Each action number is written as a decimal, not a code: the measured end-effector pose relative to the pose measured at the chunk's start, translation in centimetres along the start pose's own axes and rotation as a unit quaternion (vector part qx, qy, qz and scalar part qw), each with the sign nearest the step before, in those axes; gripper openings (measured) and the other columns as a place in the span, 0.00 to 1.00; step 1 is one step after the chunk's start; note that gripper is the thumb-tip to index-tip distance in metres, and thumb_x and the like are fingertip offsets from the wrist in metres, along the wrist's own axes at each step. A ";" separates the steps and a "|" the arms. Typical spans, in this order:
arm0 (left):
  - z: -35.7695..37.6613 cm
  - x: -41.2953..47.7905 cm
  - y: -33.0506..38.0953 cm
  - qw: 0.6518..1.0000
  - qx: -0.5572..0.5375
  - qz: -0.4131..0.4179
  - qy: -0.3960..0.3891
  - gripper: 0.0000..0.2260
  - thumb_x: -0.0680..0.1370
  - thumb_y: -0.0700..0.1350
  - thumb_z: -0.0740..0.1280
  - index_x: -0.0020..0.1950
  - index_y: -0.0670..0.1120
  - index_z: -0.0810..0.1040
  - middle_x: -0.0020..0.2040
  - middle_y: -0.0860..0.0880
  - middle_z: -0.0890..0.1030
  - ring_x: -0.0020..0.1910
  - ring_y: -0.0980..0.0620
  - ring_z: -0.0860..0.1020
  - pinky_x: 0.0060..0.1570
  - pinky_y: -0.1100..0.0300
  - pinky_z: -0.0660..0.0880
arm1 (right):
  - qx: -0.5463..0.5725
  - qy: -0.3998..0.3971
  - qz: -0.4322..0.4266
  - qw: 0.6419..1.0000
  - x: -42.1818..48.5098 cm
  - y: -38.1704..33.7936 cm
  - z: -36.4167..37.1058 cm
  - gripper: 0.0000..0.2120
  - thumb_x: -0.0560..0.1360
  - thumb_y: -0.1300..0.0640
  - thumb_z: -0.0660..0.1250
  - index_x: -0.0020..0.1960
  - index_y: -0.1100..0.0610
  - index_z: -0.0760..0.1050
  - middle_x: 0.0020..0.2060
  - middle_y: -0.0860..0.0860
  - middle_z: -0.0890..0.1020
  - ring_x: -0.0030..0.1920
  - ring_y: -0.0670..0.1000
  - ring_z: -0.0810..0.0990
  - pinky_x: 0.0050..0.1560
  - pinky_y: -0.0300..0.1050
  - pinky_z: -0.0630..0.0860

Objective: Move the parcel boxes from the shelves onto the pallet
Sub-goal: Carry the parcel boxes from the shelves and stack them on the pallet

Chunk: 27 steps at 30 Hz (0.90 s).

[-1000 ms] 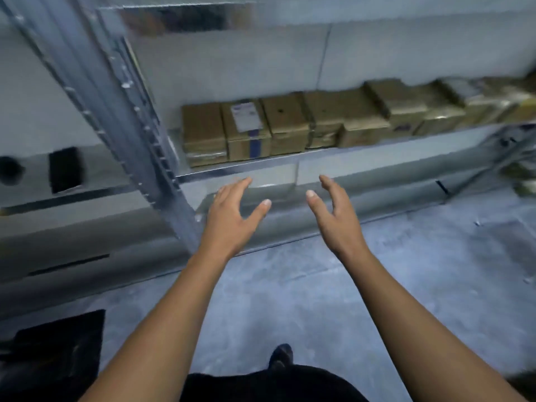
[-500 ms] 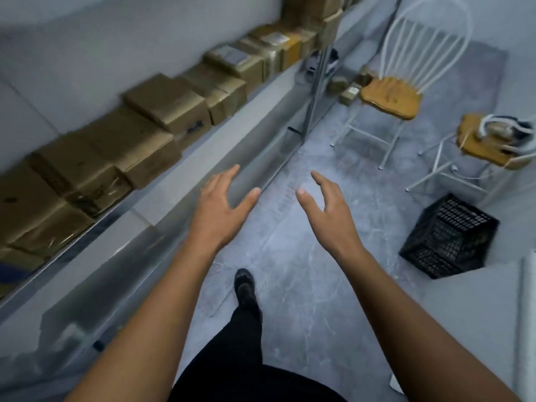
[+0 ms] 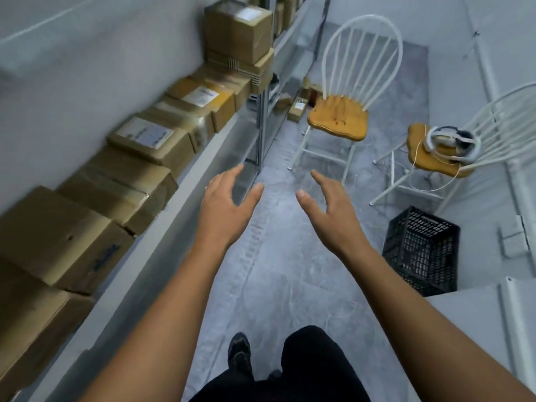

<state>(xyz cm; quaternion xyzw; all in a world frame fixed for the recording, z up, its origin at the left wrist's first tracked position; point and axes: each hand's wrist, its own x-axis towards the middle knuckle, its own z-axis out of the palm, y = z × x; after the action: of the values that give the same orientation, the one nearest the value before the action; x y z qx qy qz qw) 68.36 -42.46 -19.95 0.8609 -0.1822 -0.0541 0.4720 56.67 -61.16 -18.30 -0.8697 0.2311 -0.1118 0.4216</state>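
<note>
Reaching forward, we hold our left hand (image 3: pixel 224 211) and right hand (image 3: pixel 333 216) spread, holding nothing, above the floor (image 3: pixel 275 285); the boxes (image 3: pixel 139 158) sit in a row on the shelf (image 3: pixel 203 166) at left.

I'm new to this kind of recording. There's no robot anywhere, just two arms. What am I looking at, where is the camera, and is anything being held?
No machine here: a person wears one wide-angle camera on the head, looking forward and down, so both arms are their own. The left hand and right hand hover above the floor, fingers relaxed, holding nothing. Brown parcel boxes line the shelf on the left. Ahead stand two white chairs, one carrying what looks like a headset, with a black crate beside them. No pallet is in view.
</note>
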 end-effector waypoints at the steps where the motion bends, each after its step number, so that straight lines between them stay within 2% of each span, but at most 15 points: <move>1: 0.7 1.6 0.5 1.000 -0.001 0.003 -0.006 0.34 0.75 0.72 0.62 0.78 0.57 0.70 0.77 0.54 0.72 0.78 0.52 0.66 0.77 0.44 0.65 | 0.006 0.002 0.002 1.000 1.5 0.2 -0.3 0.32 0.82 0.36 0.63 0.82 0.46 0.63 0.78 0.46 0.68 0.80 0.49 0.63 0.75 0.46 0.61; 4: 3.4 6.6 1.4 1.000 0.010 0.010 -0.011 0.33 0.76 0.70 0.63 0.77 0.57 0.70 0.75 0.54 0.73 0.77 0.53 0.68 0.77 0.45 0.66 | 0.018 0.002 0.015 1.000 6.5 1.7 -1.3 0.33 0.82 0.35 0.62 0.82 0.47 0.63 0.79 0.46 0.68 0.80 0.48 0.63 0.76 0.48 0.61; 8: 7.4 13.4 1.8 1.000 0.024 -0.003 0.006 0.32 0.77 0.70 0.63 0.77 0.56 0.71 0.74 0.54 0.72 0.74 0.55 0.69 0.71 0.58 0.66 | 0.034 -0.009 0.020 0.999 14.4 4.9 -2.3 0.33 0.82 0.35 0.62 0.82 0.47 0.63 0.78 0.46 0.68 0.79 0.47 0.64 0.75 0.46 0.62; 12: 11.0 19.9 3.4 0.999 0.028 -0.018 0.036 0.27 0.80 0.63 0.67 0.77 0.54 0.71 0.75 0.53 0.71 0.74 0.54 0.69 0.69 0.60 0.64 | 0.055 -0.033 -0.001 0.998 23.0 6.8 -4.2 0.33 0.82 0.34 0.62 0.82 0.47 0.63 0.78 0.44 0.68 0.79 0.46 0.63 0.76 0.47 0.61; 14: 12.3 23.3 4.9 0.998 0.021 -0.033 0.056 0.26 0.81 0.62 0.67 0.77 0.54 0.71 0.74 0.55 0.71 0.72 0.57 0.68 0.68 0.62 0.63 | 0.059 -0.051 -0.007 0.997 27.3 7.0 -5.5 0.33 0.82 0.33 0.61 0.82 0.46 0.63 0.79 0.44 0.67 0.79 0.45 0.62 0.75 0.46 0.60; 16: 13.2 26.7 6.6 0.995 0.002 -0.045 0.091 0.26 0.81 0.62 0.67 0.77 0.55 0.70 0.72 0.59 0.69 0.69 0.62 0.67 0.66 0.63 0.63 | 0.071 -0.066 -0.023 0.995 31.6 6.9 -6.9 0.34 0.81 0.31 0.60 0.82 0.44 0.63 0.79 0.43 0.66 0.79 0.44 0.62 0.75 0.46 0.60; 19: 13.6 31.4 8.1 0.989 -0.013 -0.054 0.134 0.25 0.82 0.60 0.67 0.78 0.56 0.69 0.76 0.54 0.69 0.71 0.60 0.68 0.66 0.62 0.63 | 0.077 -0.077 -0.040 0.993 37.9 5.7 -8.0 0.35 0.80 0.29 0.59 0.82 0.44 0.62 0.80 0.44 0.66 0.79 0.46 0.63 0.76 0.50 0.63; 21: 13.4 33.9 8.2 0.985 -0.018 -0.064 0.158 0.25 0.82 0.62 0.65 0.78 0.60 0.68 0.78 0.53 0.68 0.73 0.59 0.68 0.64 0.64 0.63 | 0.085 -0.084 -0.058 0.991 41.4 4.4 -7.9 0.38 0.78 0.28 0.58 0.82 0.45 0.63 0.79 0.45 0.67 0.77 0.44 0.64 0.73 0.47 0.64; 24: 13.1 37.9 7.4 0.977 -0.032 -0.088 0.193 0.27 0.81 0.65 0.64 0.79 0.64 0.65 0.79 0.55 0.67 0.70 0.64 0.65 0.57 0.72 0.60 | 0.095 -0.107 -0.086 0.986 46.5 3.0 -6.4 0.35 0.80 0.30 0.59 0.82 0.45 0.63 0.79 0.44 0.67 0.72 0.37 0.63 0.67 0.40 0.61; 27: 12.7 42.0 6.2 0.969 -0.058 -0.104 0.215 0.30 0.80 0.66 0.64 0.80 0.65 0.60 0.81 0.56 0.63 0.70 0.66 0.61 0.55 0.75 0.57 | 0.103 -0.116 -0.089 0.984 51.8 1.7 -4.4 0.34 0.82 0.33 0.61 0.83 0.46 0.62 0.80 0.46 0.66 0.77 0.42 0.64 0.73 0.45 0.64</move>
<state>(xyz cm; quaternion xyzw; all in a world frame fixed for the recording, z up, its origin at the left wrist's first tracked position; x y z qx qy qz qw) 102.28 -70.87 -18.51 0.8380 0.0179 0.0729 0.5405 99.40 -90.77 -16.94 -0.8455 0.0897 -0.0699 0.5217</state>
